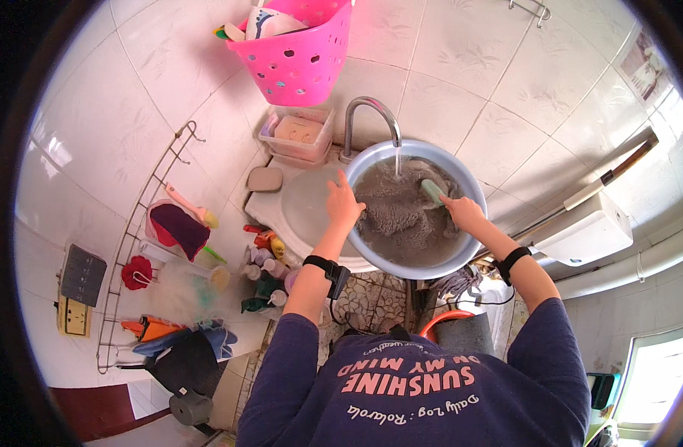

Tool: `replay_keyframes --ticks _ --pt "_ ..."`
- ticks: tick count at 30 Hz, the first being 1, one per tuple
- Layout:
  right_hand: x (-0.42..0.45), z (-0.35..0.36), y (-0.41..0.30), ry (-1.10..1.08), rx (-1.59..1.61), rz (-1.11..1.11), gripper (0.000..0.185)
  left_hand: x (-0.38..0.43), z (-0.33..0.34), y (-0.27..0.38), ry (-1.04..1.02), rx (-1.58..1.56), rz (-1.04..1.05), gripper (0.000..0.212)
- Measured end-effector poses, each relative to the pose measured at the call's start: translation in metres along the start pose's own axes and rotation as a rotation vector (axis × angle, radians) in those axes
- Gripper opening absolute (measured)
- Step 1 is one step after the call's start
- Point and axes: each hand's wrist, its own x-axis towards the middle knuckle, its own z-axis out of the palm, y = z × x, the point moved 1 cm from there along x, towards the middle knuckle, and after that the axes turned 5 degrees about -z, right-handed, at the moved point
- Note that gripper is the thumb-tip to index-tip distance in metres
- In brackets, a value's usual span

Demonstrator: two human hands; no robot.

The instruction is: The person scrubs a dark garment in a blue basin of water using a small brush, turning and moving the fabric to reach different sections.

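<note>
A pale blue plastic basin (pixel 478 193) stands over the right part of a white washbasin (pixel 257 211). Grey fleecy cloth (pixel 400 218) lies soaked in murky water inside it. From the curved chrome faucet (pixel 369 101) a stream of water (pixel 398 162) runs into the basin. My left hand (pixel 343 201) holds the basin's left rim, thumb over the inner side and fingers outside. In my right hand (pixel 464 211) is a pale green scrubbing brush (pixel 432 190), held at the water near the right side. Its underside is partly hidden.
A pink basket (pixel 297 61) hangs above a clear plastic box (pixel 297 137). A soap box (pixel 264 179) sits on the washbasin's left edge. Several bottles (pixel 271 268) stand lower left, near a wire wall rack (pixel 121 274). A white tank (pixel 584 229) and long-handled tool (pixel 609 176) are right.
</note>
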Motion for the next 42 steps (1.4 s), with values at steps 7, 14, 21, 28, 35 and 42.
replay_keyframes --ticks 7,14,21,28,35,42 --pt "0.018 -0.022 -0.078 -0.021 0.193 -0.275 0.037 0.003 0.011 -0.014 -0.009 -0.006 -0.046 0.103" --pt "0.061 -0.014 -0.074 -0.096 -0.029 -0.147 0.036 0.004 0.007 -0.012 0.047 -0.004 0.008 0.100" --pt "0.032 -0.001 0.024 0.062 -0.004 0.097 0.033 -0.001 -0.002 0.004 -0.034 0.029 -0.029 0.099" --pt "0.001 -0.034 -0.031 0.036 0.133 -0.074 0.031 0.005 0.012 -0.012 0.029 -0.029 -0.016 0.097" --pt "0.015 -0.005 -0.099 -0.110 0.067 -0.248 0.031 0.000 0.006 0.004 0.075 -0.038 -0.033 0.086" --pt "0.040 0.005 -0.085 -0.089 -0.036 -0.111 0.029 -0.004 0.001 -0.001 0.032 -0.040 -0.076 0.083"
